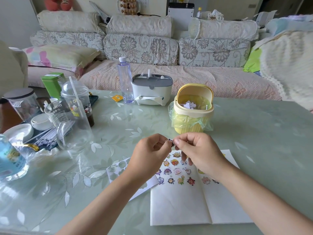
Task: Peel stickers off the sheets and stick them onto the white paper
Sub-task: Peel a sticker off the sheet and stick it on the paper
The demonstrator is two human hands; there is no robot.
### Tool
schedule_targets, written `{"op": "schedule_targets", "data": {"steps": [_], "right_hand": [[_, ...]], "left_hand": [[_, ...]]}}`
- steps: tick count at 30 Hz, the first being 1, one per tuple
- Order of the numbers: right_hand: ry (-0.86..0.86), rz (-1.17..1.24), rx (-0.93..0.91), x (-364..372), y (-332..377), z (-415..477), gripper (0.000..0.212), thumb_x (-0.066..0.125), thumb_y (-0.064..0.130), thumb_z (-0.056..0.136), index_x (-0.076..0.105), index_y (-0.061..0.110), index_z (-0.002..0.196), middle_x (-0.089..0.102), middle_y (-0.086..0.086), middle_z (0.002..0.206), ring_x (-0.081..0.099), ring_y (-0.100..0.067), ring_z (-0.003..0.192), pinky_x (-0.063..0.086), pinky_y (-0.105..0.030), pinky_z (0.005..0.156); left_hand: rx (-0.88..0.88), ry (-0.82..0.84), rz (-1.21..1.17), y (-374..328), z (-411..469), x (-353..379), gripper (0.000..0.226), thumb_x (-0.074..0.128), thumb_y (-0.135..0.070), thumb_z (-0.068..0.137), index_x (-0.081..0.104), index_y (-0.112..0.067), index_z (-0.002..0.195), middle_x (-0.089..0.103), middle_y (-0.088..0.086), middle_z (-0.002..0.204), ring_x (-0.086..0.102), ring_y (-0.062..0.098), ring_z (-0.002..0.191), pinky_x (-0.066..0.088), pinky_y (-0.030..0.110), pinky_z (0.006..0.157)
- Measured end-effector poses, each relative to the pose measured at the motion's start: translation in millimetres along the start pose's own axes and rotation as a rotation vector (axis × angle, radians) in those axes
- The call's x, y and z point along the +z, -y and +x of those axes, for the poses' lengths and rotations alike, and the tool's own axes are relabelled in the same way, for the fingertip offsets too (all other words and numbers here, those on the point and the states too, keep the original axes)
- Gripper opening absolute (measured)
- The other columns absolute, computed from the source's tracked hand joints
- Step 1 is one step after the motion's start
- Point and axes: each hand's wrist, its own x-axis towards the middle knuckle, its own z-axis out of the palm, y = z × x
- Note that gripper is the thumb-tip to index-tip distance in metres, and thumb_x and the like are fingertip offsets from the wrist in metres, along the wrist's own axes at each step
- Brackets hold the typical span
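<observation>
Though half hidden, sticker (170,142) small, dark (purplish)

A pale green leaf-patterned table (254,133), a yellow bin (193,114), colourful cartoon stickers (174,172) on white paper (179,206).

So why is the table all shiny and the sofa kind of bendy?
Head view: the table has a glossy top that mirrors the light, with pale glare strongest at the left; the wide-angle lens bows the sofa; the sticker pinched between the left hand and right hand is tiny and slightly blurred, so its picture is hard to tell.
</observation>
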Motion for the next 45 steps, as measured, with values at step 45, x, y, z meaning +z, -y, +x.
{"op": "schedule_targets", "data": {"steps": [45], "right_hand": [[-0.058,-0.098,-0.024,-0.5,5.2,-6.2,0.014,0.067,0.026,0.093,0.075,0.028,0.081,0.062,0.001,0.057,0.056,-0.012,0.057,0.048,-0.025,0.054]], "left_hand": [[0.067,0.003,0.079,-1.5,-2.8,0.7,0.019,0.064,-0.028,0.092,0.066,-0.025,0.073,0.065,-0.003,0.066,0.050,0.001,0.050,0.039,0.012,0.050]]}}
